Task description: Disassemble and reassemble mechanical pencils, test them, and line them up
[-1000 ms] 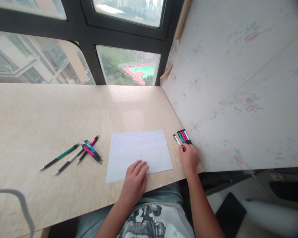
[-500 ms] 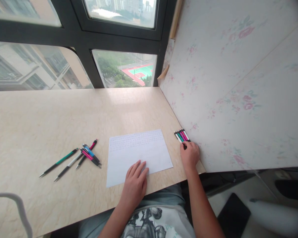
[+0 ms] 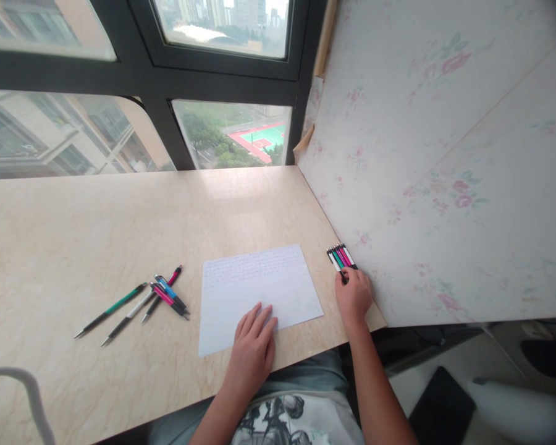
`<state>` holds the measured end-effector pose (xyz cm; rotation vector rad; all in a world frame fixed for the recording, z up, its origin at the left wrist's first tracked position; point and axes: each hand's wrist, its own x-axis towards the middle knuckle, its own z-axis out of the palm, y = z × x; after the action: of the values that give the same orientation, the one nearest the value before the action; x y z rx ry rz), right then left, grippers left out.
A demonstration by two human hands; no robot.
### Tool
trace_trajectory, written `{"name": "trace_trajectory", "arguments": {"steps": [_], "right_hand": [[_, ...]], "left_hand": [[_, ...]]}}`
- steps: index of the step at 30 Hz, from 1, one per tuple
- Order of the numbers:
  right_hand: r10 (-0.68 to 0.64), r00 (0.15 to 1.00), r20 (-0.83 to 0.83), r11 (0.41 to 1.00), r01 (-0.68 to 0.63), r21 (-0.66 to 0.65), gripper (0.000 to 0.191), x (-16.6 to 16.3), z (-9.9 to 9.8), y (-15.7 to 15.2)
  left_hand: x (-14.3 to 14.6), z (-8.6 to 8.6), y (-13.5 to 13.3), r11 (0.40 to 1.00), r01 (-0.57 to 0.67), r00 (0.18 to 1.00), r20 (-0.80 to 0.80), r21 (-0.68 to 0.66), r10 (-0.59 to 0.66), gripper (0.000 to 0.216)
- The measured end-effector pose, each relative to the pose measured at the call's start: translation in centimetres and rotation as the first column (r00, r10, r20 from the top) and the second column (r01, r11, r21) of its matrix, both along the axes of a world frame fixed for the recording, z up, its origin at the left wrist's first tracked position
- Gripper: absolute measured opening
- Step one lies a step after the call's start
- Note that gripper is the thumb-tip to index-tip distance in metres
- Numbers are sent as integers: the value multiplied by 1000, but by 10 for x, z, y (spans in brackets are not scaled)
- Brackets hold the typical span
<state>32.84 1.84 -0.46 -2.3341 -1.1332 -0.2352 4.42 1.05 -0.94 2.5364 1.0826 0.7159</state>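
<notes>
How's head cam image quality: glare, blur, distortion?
Head view: daylight from the black-framed window puts a pale sheen on the beige marbled desktop near the glass; shadows soft. Wide-lens bending curves its frame; the top right corner darkens. Faint writing on the white paper sheet under the left hand is unreadable.

The bare left hand lies flat, palm down, its fingers straight, close together and pointing forward, slightly to the right. Its wrist is straight, and the bare left forearm runs back and to the left toward the body. The bare right hand sits further forward and to the right, back of the hand up and knuckles raised. Its fingers bend down and forward, so their tips are mostly hidden and their grip cannot be told. The bare right forearm runs straight back. The hands are well apart.
</notes>
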Motion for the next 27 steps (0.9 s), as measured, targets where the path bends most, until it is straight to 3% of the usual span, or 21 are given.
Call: {"name": "trace_trajectory", "arguments": {"steps": [3, 6, 10, 14, 20, 24, 27], "right_hand": [[22, 999, -25, 999, -21, 49, 24, -10, 3, -1], [187, 977, -106, 981, -179, 78, 23, -35, 6, -1], [458, 873, -167, 889, -448, 97, 23, -79, 7, -4], [613, 775, -155, 790, -605, 100, 24, -104, 3, -11], [653, 753, -76, 755, -656, -13, 32, -111, -4, -22], [649, 759, -44, 756, -651, -73, 38, -114, -7, -25], [642, 767, -25, 761, -640, -105, 39, -115, -10, -24]], "left_hand": [[-2, 2, 0, 1000, -5, 998, 55, 7, 5, 37], [-4, 5, -1, 999, -26, 989, 145, -19, 28, 37], [-5, 10, -4, 983, -94, 954, 270, -155, 134, 31], [-13, 15, -7, 937, -196, 880, 370, -290, 299, 27], [-61, 23, 5, 870, -423, 801, 345, -253, 489, 23], [-111, 29, 23, 768, -625, 718, 285, -138, 635, 20], [-140, 31, 31, 702, -705, 677, 201, -98, 708, 19]]}}
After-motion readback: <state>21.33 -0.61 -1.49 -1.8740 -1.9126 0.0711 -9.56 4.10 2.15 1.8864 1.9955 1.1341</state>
